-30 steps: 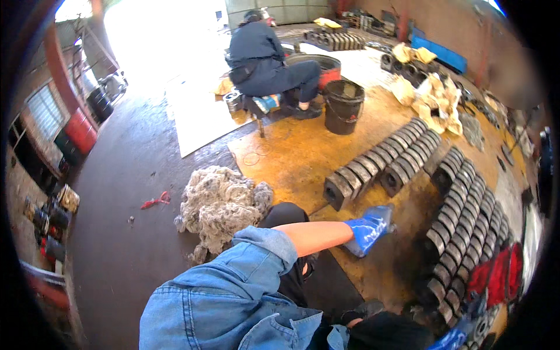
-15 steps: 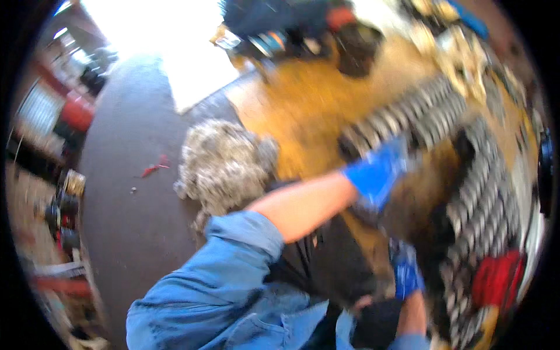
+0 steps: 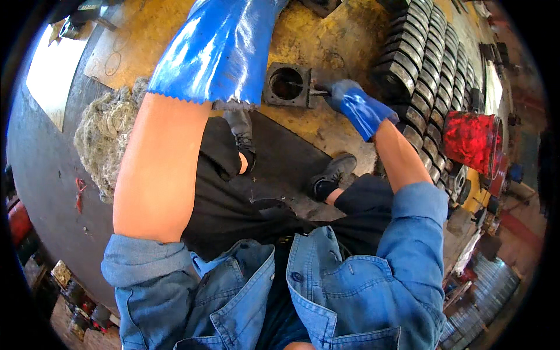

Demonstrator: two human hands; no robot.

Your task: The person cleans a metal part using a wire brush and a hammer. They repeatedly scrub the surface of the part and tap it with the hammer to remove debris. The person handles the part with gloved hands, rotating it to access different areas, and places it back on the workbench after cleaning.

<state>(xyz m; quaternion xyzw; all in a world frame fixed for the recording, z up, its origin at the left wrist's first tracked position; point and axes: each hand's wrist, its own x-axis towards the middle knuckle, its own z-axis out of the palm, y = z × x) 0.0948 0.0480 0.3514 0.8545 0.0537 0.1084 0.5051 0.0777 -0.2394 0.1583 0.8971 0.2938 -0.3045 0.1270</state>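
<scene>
Metal block (image 3: 305, 87), dark and almost square, lies on the yellow-stained floor (image 3: 350, 29), ahead of the person and, from left to right, between the left shoe (image 3: 240, 128) and the right shoe (image 3: 339, 170). Its round bore looks up toward the camera. I do not find a clear long axis in it; its front side runs approximately across the person's body.

From the right hand (image 3: 345, 93) the block lies directly to the left, at nearly the same level. A short dark piece (image 3: 319, 91) fills the narrow space between the glove and the block's right side. The fingers of this hand look curled toward that piece, but the glove tip is dark and somewhat blurred, so I cannot tell whether they are closed on it, nor whether the piece belongs to the block.

The left hand (image 3: 224, 52) reaches forward, and its blue glove is cut by the upper edge. The fingers are not visible, so I cannot tell how open they are or what they hold. The cuff appears just beside the block's left side, yet it seems to be much higher, closer to the camera. For this reason I judge the right hand to be the nearer one.
</scene>
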